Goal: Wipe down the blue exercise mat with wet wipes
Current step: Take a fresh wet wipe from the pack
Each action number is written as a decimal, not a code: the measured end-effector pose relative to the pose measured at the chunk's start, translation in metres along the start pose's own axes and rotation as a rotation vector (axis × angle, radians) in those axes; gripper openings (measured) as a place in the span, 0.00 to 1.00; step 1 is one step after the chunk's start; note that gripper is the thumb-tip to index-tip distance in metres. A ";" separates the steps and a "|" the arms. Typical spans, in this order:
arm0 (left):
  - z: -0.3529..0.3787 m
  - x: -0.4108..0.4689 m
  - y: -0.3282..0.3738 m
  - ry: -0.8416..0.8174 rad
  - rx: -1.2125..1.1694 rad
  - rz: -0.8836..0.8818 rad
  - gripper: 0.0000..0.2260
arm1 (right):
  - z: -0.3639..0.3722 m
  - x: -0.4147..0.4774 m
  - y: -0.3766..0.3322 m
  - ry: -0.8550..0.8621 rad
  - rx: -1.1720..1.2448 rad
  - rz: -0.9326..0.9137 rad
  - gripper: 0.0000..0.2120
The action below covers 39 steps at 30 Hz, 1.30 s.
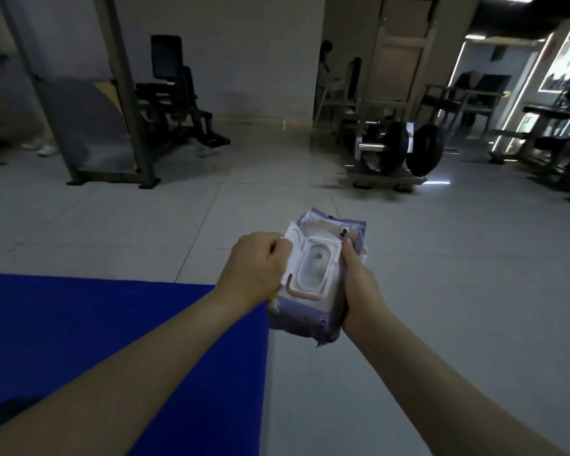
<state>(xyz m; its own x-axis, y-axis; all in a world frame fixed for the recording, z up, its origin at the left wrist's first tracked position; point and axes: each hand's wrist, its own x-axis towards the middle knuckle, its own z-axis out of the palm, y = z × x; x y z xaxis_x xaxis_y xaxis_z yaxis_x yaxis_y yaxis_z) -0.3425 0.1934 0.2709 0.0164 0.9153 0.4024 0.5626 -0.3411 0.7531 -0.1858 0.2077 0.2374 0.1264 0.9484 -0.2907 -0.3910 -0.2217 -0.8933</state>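
Lying flat on the tiled floor (408,291), the blue mat (112,324) fills the near left, its far right corner just below the hands. It looks untouched by any wipe, so this step is still fetching one.

The pack (305,312) of wet wipes is held in the air over the mat's right edge. The right hand (359,291) grips its right side, thumb on top by the lid (313,268). The left hand (257,271) has curled fingers (278,248) closed against the pack's left edge, apparently pinching it. The lid seems down.

Next, I judge, a finger must flip the lid and draw out one wipe while the right hand steadies the pack.
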 end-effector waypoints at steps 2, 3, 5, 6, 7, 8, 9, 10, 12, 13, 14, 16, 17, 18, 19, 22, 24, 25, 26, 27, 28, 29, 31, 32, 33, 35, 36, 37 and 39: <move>-0.005 0.002 -0.020 0.010 -0.209 -0.170 0.19 | -0.001 0.002 0.002 -0.027 0.044 0.068 0.24; -0.006 0.002 -0.030 0.013 -0.249 -0.216 0.16 | -0.002 0.003 0.003 -0.050 0.054 0.078 0.24; -0.010 0.003 -0.052 0.012 -0.071 -0.211 0.05 | -0.002 0.004 0.005 -0.071 0.044 0.072 0.23; -0.011 0.002 -0.057 0.019 0.101 -0.181 0.05 | -0.002 0.004 0.007 -0.075 0.025 0.062 0.22; -0.012 -0.001 -0.058 0.032 0.243 -0.114 0.12 | -0.003 0.003 0.009 -0.080 0.000 0.050 0.22; -0.012 -0.002 -0.057 0.033 0.307 -0.006 0.15 | -0.003 0.003 0.011 -0.090 -0.017 0.047 0.21; -0.011 -0.004 -0.052 0.033 0.323 0.107 0.16 | -0.004 0.003 0.014 -0.100 -0.029 0.049 0.22; -0.009 -0.008 -0.046 0.016 0.307 0.206 0.14 | -0.005 0.004 0.017 -0.109 -0.037 0.051 0.22; -0.002 -0.017 -0.039 -0.067 0.256 0.321 0.11 | -0.007 0.004 0.022 -0.132 -0.069 0.056 0.23; 0.001 -0.020 -0.038 -0.118 0.224 0.321 0.10 | -0.007 0.004 0.024 -0.141 -0.088 0.056 0.23; 0.004 -0.023 -0.039 -0.162 0.194 0.299 0.09 | -0.007 0.004 0.028 -0.150 -0.104 0.053 0.23; 0.007 -0.024 -0.043 -0.205 0.165 0.237 0.09 | -0.006 0.005 0.035 -0.144 -0.132 0.052 0.22; 0.007 -0.024 -0.045 -0.195 0.151 0.206 0.09 | -0.006 0.006 0.039 -0.139 -0.146 0.051 0.23; 0.008 -0.023 -0.047 -0.171 0.137 0.177 0.07 | -0.005 0.008 0.042 -0.137 -0.154 0.046 0.22; 0.008 -0.023 -0.048 -0.144 0.124 0.152 0.06 | -0.005 0.009 0.044 -0.134 -0.157 0.040 0.22; 0.008 -0.024 -0.046 -0.117 0.133 0.088 0.04 | 0.001 0.009 0.042 -0.134 -0.141 0.011 0.18; 0.008 -0.024 -0.043 -0.114 0.155 0.069 0.04 | 0.004 0.009 0.039 -0.129 -0.137 -0.005 0.16; 0.009 -0.023 -0.043 -0.118 0.162 0.055 0.04 | 0.005 0.009 0.039 -0.128 -0.131 -0.007 0.16; 0.010 -0.022 -0.042 -0.126 0.163 0.034 0.04 | 0.005 0.008 0.040 -0.120 -0.125 -0.009 0.17; 0.011 -0.021 -0.043 -0.133 0.159 0.003 0.04 | 0.006 0.008 0.040 -0.107 -0.122 -0.007 0.18; 0.013 -0.019 -0.044 -0.143 0.153 -0.032 0.04 | 0.006 0.008 0.042 -0.098 -0.120 0.001 0.19; 0.015 -0.018 -0.044 -0.154 0.141 -0.066 0.04 | 0.005 0.008 0.043 -0.089 -0.117 0.007 0.20; 0.014 -0.015 -0.046 -0.169 0.121 -0.114 0.04 | 0.008 0.009 0.046 -0.084 -0.113 0.009 0.20; 0.014 -0.013 -0.046 -0.170 0.111 -0.126 0.03 | 0.009 0.011 0.047 -0.081 -0.120 0.010 0.19; 0.014 -0.011 -0.047 -0.169 0.104 -0.130 0.03 | 0.010 0.012 0.046 -0.080 -0.124 0.012 0.19; 0.014 -0.010 -0.048 -0.162 0.115 -0.112 0.02 | 0.010 0.014 0.044 -0.086 -0.133 0.004 0.19; 0.015 -0.010 -0.049 -0.155 0.143 -0.081 0.02 | 0.009 0.015 0.043 -0.092 -0.139 -0.005 0.19; 0.016 -0.011 -0.050 -0.143 0.188 -0.027 0.02 | 0.008 0.017 0.043 -0.094 -0.145 -0.013 0.19; 0.021 -0.014 -0.052 -0.117 0.310 0.128 0.03 | 0.006 0.018 0.042 -0.096 -0.155 -0.021 0.19</move>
<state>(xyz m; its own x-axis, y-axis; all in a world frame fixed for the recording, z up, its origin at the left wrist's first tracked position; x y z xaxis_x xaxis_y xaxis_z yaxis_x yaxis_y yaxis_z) -0.3543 0.2026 0.2153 0.1873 0.8938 0.4075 0.7738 -0.3898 0.4993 -0.2055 0.2170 0.1965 0.0426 0.9690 -0.2435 -0.2434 -0.2263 -0.9431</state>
